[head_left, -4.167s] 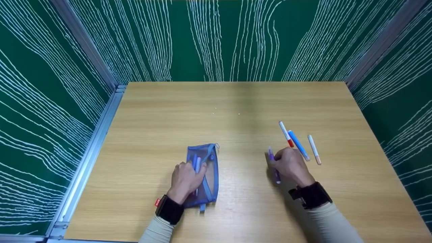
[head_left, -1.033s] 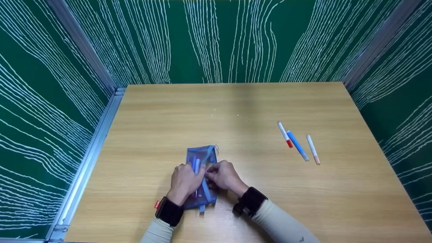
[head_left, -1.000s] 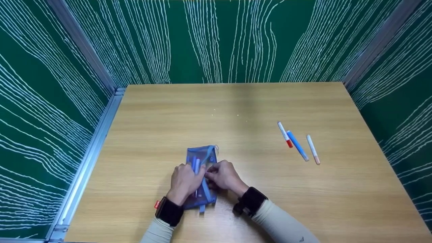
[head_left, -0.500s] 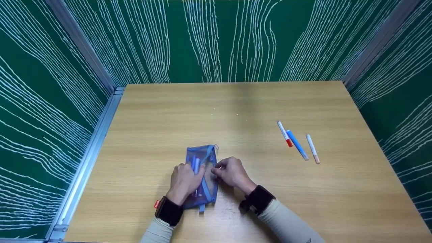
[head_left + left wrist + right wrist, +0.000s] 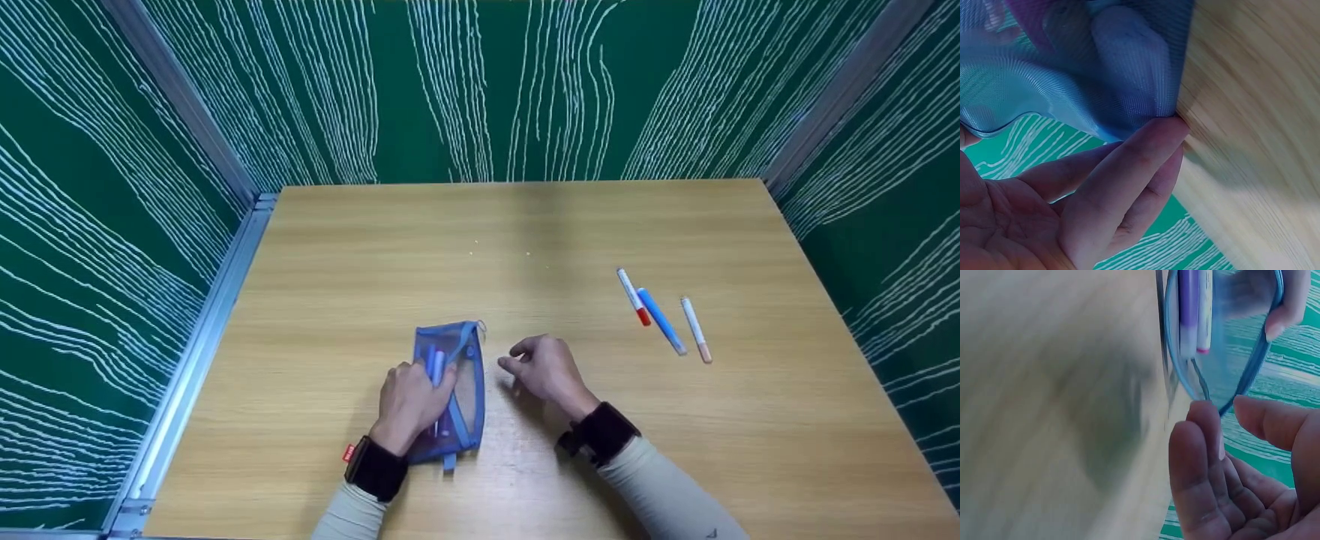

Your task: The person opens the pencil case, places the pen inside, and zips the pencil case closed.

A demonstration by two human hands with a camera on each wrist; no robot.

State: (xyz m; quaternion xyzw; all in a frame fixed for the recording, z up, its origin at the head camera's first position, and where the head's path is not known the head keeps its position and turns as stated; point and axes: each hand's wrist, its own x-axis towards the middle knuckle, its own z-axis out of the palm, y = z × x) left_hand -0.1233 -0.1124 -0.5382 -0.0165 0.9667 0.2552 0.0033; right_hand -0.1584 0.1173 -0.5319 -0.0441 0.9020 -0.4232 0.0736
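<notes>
A blue mesh zip pouch (image 5: 469,390) stands on the table with its mouth spread toward the right. My left hand (image 5: 412,401) grips its left side, thumb over the top edge; the left wrist view has the fingers (image 5: 1129,174) against the mesh. Inside the pouch, the right wrist view shows a purple marker (image 5: 1188,309) beside a white marker (image 5: 1204,312) with a pink end. My right hand (image 5: 551,371) hovers just right of the pouch, fingers loosely bent with a gap between thumb and fingertips, holding nothing.
Right of the hands lie three markers: a white one with a red cap (image 5: 634,296), a blue one (image 5: 661,321) close against it, and a white one with a peach cap (image 5: 697,330). Green walls with white lines (image 5: 420,90) enclose the wooden table (image 5: 360,247).
My right hand picked up the purple marker earlier and reached to the pouch's mouth. It has since drawn back to the right without it. My left hand has stayed on the pouch.
</notes>
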